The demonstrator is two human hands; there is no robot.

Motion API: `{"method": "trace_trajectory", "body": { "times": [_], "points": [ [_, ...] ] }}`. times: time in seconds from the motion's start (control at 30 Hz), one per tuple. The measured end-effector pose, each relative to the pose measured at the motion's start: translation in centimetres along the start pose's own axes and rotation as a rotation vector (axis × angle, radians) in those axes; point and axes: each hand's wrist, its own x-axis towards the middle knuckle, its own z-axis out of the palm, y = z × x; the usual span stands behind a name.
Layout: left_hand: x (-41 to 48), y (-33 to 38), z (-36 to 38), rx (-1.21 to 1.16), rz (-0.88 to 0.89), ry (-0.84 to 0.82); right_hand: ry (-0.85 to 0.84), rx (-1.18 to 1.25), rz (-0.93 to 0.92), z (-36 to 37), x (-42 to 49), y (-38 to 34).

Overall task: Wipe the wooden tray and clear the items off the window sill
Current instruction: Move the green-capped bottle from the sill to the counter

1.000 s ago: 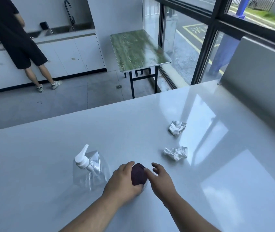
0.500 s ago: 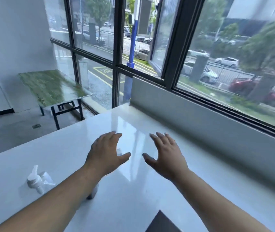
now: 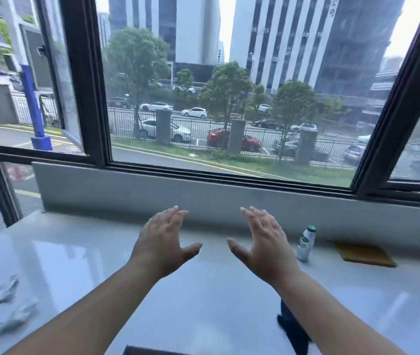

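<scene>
My left hand [image 3: 164, 243] and my right hand [image 3: 264, 245] hover side by side above the glossy white sill counter [image 3: 203, 298], fingers spread, holding nothing. A flat wooden tray [image 3: 363, 254] lies at the right against the grey wall under the window. A small white bottle with a green cap [image 3: 305, 243] stands upright just left of the tray, a little right of my right hand. Two crumpled white paper wads [image 3: 3, 289] [image 3: 15, 319] lie blurred at the far left. A dark cloth [image 3: 293, 329] shows under my right forearm.
A grey low wall [image 3: 203, 193] and black window frames [image 3: 88, 80] close off the far side of the counter. A dark flat edge [image 3: 152, 351] pokes in at the bottom. The counter ends at the left near a glass corner.
My view has swung right, from the counter with the spray bottle toward the window. My hands let go of the dark object and rose, spread apart. The tray and bottle came into view.
</scene>
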Motion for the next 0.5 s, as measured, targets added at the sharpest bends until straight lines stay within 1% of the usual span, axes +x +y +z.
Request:
{"method": "trace_trajectory", "body": {
  "times": [0.17,0.37,0.5],
  "points": [
    [4.1,9.9,4.6,0.035,0.122,-0.028,0.039,-0.050,0.096,-4.3,-1.5,10.2],
    [6.8,20.4,12.8,0.047,0.165,-0.114,-0.011,0.010,0.186,-6.8,-2.9,22.9],
    [9.6,26.9,17.6,0.069,0.204,-0.146,0.005,0.029,0.243,-8.2,-3.1,31.0]
  ]
}}
